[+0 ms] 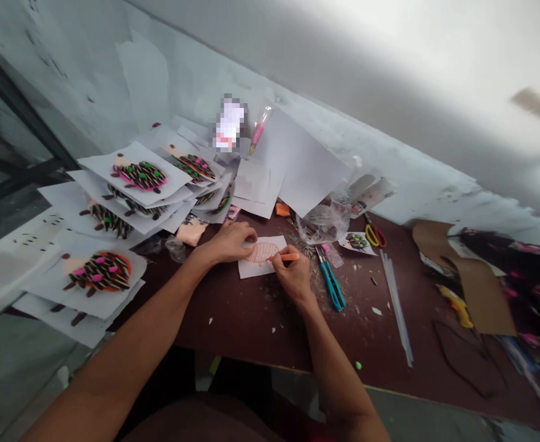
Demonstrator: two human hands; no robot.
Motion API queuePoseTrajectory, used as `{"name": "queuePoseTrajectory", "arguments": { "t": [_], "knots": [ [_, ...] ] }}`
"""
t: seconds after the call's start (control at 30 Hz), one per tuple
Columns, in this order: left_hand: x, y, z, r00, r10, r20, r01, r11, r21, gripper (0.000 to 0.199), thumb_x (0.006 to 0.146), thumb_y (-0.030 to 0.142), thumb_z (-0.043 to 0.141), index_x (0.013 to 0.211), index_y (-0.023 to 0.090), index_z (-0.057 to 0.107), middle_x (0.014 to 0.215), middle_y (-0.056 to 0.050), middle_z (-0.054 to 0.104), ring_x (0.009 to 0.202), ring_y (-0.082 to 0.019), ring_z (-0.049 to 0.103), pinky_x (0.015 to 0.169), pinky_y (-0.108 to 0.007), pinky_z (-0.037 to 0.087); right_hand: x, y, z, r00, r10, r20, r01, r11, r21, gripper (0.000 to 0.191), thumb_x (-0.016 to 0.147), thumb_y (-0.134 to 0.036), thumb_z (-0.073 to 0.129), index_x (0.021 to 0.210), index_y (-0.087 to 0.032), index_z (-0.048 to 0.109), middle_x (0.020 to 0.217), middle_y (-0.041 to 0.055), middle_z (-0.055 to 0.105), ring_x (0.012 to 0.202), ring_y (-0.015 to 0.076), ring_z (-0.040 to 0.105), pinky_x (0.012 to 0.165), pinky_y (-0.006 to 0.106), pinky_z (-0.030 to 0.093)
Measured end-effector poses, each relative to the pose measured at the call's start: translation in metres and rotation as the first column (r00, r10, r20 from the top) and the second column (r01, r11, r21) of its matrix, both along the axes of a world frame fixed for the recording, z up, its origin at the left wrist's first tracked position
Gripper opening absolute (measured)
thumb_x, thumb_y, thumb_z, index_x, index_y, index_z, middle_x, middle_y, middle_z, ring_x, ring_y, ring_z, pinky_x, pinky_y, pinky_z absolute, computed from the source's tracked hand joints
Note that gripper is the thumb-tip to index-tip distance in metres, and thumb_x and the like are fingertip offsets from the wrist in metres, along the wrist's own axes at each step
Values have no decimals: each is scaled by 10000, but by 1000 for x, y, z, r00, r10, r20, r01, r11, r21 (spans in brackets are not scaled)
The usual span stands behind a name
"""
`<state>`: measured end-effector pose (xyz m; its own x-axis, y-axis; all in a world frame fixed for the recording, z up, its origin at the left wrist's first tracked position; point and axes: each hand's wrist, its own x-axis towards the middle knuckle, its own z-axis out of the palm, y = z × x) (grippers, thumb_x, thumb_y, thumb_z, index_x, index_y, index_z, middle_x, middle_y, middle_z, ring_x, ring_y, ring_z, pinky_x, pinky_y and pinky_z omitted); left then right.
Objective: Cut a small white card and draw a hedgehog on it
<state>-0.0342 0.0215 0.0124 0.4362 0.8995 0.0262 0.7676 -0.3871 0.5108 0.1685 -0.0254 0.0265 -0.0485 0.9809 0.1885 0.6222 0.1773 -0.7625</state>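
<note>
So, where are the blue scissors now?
In the head view, the blue-handled scissors lie on the dark table, right of the person's right hand.

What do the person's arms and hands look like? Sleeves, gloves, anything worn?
The left arm and right arm are bare, with no sleeves in view and no watch or band at the wrists. The left hand and right hand are ungloved. A dark brown top shows below.

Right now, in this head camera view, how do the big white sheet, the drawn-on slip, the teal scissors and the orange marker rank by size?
Big white sheet largest; drawn-on slip and teal scissors look alike; orange marker smallest, though partly hidden.
</note>
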Motion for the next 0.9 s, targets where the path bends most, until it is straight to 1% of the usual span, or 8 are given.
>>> {"name": "queuePoseTrajectory", "arguments": {
  "t": [0.1, 0.23, 0.43, 0.53, 0.67, 0.9],
  "knots": [
    [0, 0, 0, 1000, -2, -1, 2, 1000, 0, 278, 758, 275, 555, 994, 201, 682, 1033, -65, 668, 989, -251, 608, 925, -397, 391, 0, 0, -2, 1000, 1, 6, -1, 1000, -4, 191, 772, -324, 533, 622, -207, 537, 549, -23, 582, 474, 107, 485, 488, 219, 342],
    [0, -1, 2, 1000, -1, 5, 1, 1000, -5, 275, 759, 271, 546, 994, 211, 676, 1047, -63, 671, 1018, -250, 603, 941, -398, 387, 1, 1, -1, 1000, -17, 17, 17, 1000, 4, 185, 759, -320, 529, 612, -209, 530, 516, -40, 539, 453, 101, 453, 478, 218, 327],
    [-1, 0, 2, 1000, -8, 13, 8, 1000, -10, 285, 748, 274, 548, 988, 199, 682, 1042, -69, 671, 999, -256, 606, 944, -403, 389, 0, 1, 1, 999, -1, -40, 0, 1000, -26, 196, 752, -328, 533, 597, -208, 525, 515, -40, 526, 460, 102, 442, 470, 217, 322],
    [-1, 0, 2, 1000, -9, 9, 9, 1000, -8, 279, 750, 277, 551, 985, 206, 684, 1032, -66, 675, 972, -251, 607, 930, -399, 391, 4, 3, 2, 998, -27, -61, 26, 1000, -17, 196, 754, -332, 530, 604, -205, 527, 536, -31, 538, 483, 108, 457, 480, 218, 330],
    [-1, -1, 2, 1000, -4, 13, 4, 1000, -3, 282, 758, 277, 551, 994, 195, 683, 1033, -69, 666, 999, -254, 605, 947, -399, 384, 10, 5, 3, 997, -83, -10, 83, 996, 26, 191, 752, -328, 532, 606, -205, 528, 541, -32, 525, 489, 110, 455, 496, 224, 331],
    [0, -1, 4, 1000, -9, 4, 10, 1000, -8, 274, 760, 270, 551, 990, 196, 680, 1038, -69, 667, 997, -254, 604, 937, -401, 385, 10, 6, -3, 998, -64, 12, 64, 998, 27, 198, 774, -334, 531, 630, -200, 548, 560, -22, 562, 498, 114, 481, 504, 224, 342]
  ]
}}
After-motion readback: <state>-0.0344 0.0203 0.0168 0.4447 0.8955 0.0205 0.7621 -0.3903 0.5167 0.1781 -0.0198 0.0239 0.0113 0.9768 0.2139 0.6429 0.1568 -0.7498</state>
